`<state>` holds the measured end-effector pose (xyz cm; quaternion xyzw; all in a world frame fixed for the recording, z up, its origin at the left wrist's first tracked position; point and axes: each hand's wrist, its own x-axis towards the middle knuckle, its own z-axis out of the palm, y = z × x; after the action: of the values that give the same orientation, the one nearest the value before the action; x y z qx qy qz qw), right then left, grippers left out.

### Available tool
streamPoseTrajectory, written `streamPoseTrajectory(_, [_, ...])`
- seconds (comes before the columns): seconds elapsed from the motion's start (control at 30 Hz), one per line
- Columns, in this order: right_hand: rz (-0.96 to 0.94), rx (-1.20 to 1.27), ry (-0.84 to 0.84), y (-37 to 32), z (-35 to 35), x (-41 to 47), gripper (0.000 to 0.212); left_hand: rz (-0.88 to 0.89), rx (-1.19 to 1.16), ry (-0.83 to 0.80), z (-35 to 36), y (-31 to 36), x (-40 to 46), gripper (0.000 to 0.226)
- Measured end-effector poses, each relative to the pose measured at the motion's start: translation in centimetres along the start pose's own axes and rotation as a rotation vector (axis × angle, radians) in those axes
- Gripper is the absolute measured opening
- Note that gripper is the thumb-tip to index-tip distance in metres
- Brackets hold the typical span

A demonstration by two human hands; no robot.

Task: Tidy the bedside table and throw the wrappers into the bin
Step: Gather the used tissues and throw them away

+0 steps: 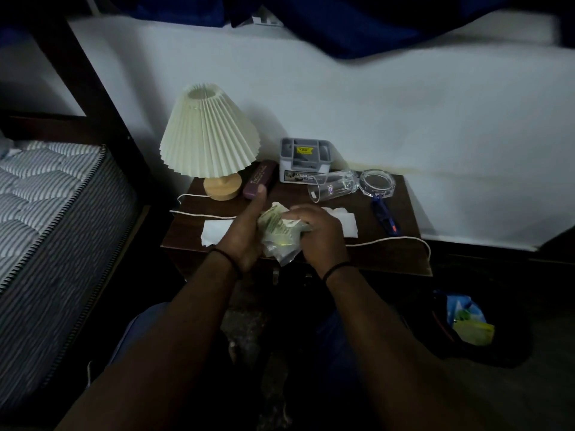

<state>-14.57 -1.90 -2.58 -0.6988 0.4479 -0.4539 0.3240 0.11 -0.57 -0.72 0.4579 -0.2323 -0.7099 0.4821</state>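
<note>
Both hands, left hand (241, 231) and right hand (320, 234), clutch crumpled wrappers (280, 234) between them above the bedside table (389, 253).

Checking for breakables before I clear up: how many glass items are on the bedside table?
2. A clear tumbler lies on its side near the back, and a glass ashtray sits just right of it. The hands may hide other things.

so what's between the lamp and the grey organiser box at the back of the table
In the head view, a purple case lies between the lamp and the grey organiser box, angled on the table beside the lamp's wooden base.
</note>
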Motion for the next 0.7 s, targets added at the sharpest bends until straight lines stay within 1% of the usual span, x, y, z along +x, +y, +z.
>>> streamPoseTrajectory(0.03, [-0.001,-0.039,-0.017,-0.2,0.3,0.0,0.039,0.029,0.071,0.013,0.1,0.1,0.0,0.038])
streamPoseTrajectory(0.07, [0.046,-0.031,-0.028,-0.4,0.5,0.0,0.04,0.087,0.161,0.04,-0.2,0.0,-0.1,0.026])
streamPoseTrajectory(0.1, [0.129,0.017,-0.056,-0.7,0.6,0.0,0.043,0.128,0.216,0.07,-0.5,-0.1,0.0,0.022])
streamPoseTrajectory(0.17, [0.297,0.092,-0.18,-1.0,0.2,0.2,0.05,0.145,0.273,0.124,-1.3,-0.2,0.3,0.025])
streamPoseTrajectory(0.23, [0.411,0.201,-0.334,-1.1,-0.4,0.2,0.057,0.119,0.26,0.2,-1.9,-0.4,0.5,0.033])
streamPoseTrajectory(0.3, [0.529,0.485,-0.421,-1.1,-1.0,0.0,0.06,0.114,0.245,0.285,-1.9,-0.6,0.6,0.04])
streamPoseTrajectory(0.37, [0.635,0.755,-0.39,-1.1,-1.8,0.1,0.054,0.133,0.208,0.308,-1.5,-1.0,0.7,0.04])
streamPoseTrajectory(0.43, [0.679,0.848,-0.311,-1.1,-2.6,0.3,0.046,0.165,0.178,0.282,-0.7,-1.1,0.9,0.039])
streamPoseTrajectory(0.5, [0.711,0.798,-0.244,-0.9,-3.2,0.5,0.032,0.208,0.161,0.232,0.3,-1.1,1.2,0.038])
streamPoseTrajectory(0.53, [0.724,0.739,-0.231,-0.7,-3.6,0.5,0.03,0.223,0.169,0.201,1.0,-1.1,1.4,0.037])
streamPoseTrajectory(0.6, [0.721,0.612,-0.232,-0.2,-4.4,0.5,0.037,0.249,0.21,0.149,2.9,-1.2,1.6,0.035])
streamPoseTrajectory(0.7, [0.624,0.48,-0.161,0.3,-7.0,0.7,0.036,0.254,0.28,0.129,6.5,-1.8,2.1,0.029])
